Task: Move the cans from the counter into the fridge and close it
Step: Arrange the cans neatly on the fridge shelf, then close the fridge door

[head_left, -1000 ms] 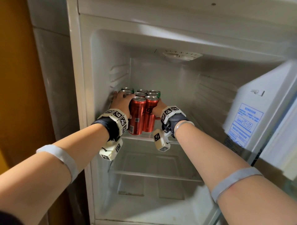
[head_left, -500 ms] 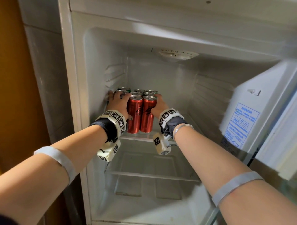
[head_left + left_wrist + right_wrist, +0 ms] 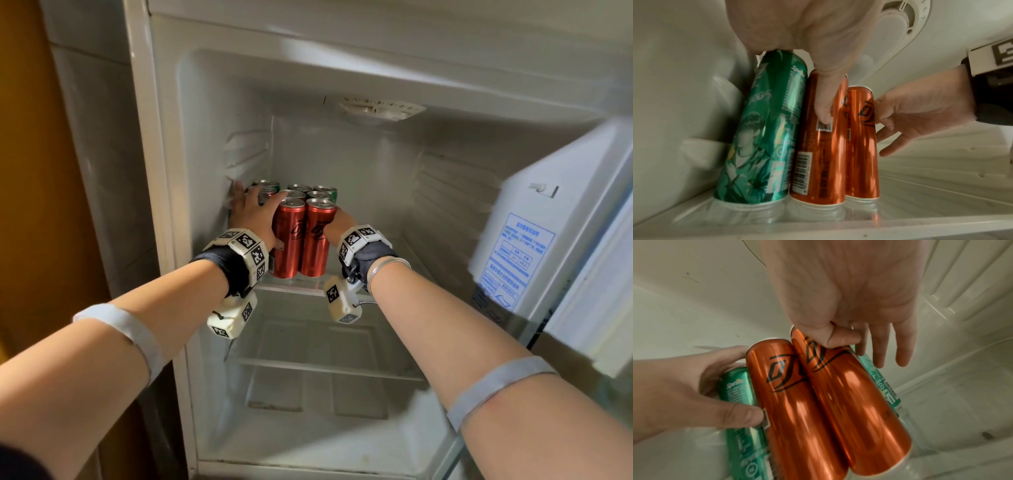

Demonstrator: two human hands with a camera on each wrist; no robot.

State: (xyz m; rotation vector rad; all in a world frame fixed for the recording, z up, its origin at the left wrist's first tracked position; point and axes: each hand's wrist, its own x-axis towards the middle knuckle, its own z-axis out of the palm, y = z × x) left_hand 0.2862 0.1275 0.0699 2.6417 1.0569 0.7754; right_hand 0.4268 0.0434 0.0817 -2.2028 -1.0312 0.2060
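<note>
Two red cans (image 3: pixel 289 240) (image 3: pixel 317 243) stand side by side at the front of the fridge's upper shelf (image 3: pixel 298 286). Several green cans (image 3: pixel 267 186) are packed right behind them. My left hand (image 3: pixel 255 212) lies against the left of the group, its thumb (image 3: pixel 824 105) down the left red can (image 3: pixel 818 154) and its fingers spread over a green can (image 3: pixel 760 138). My right hand (image 3: pixel 337 222) presses the right red can (image 3: pixel 849 402), its thumb on the top front and its fingers (image 3: pixel 902 345) straight along the side.
The fridge stands open, its door (image 3: pixel 548 222) swung out to the right. The right half of the upper shelf is bare. A lower shelf (image 3: pixel 325 368) runs below my wrists. A thermostat dial (image 3: pixel 380 109) sits on the ceiling. The left inner wall is close to my left fingers.
The two red cans have slid a little deeper, up against the green cans. Both hands went in with them and stay at their sides.
</note>
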